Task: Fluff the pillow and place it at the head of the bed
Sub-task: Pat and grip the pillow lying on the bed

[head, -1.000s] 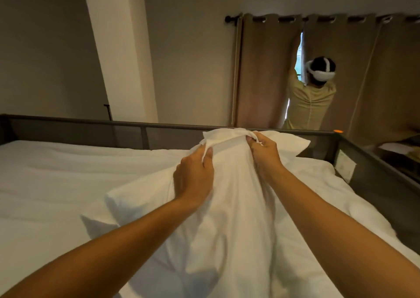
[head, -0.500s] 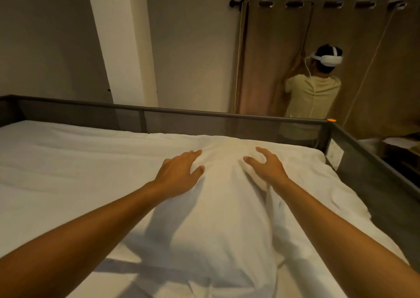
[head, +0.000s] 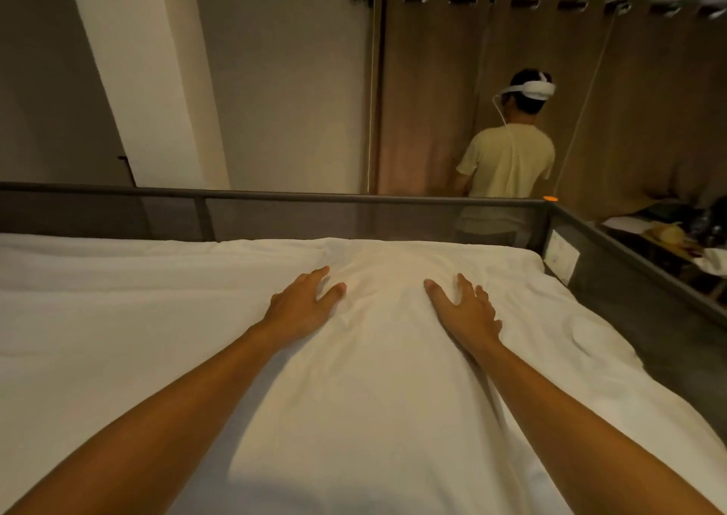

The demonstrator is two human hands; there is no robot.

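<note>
A white pillow [head: 377,357] lies flat and lengthwise on the white bed [head: 118,318], its far end close to the grey bed rail [head: 275,196]. My left hand [head: 303,304] rests palm down on the pillow's left side, fingers spread. On the pillow's right side lies my right hand [head: 466,310], also flat with fingers apart. Neither hand grips the fabric. Both forearms stretch along the pillow's edges toward the camera.
The grey metal rail with mesh panels runs along the far side and the right side [head: 629,263] of the bed. Behind it a person [head: 507,160] in a yellow shirt stands at brown curtains [head: 432,101]. A cluttered shelf [head: 676,235] sits at right.
A second ago both hands pinched and held up the pillow's top end. The pillow now lies flat on the bed, and my hands have let go and lie open on it.
</note>
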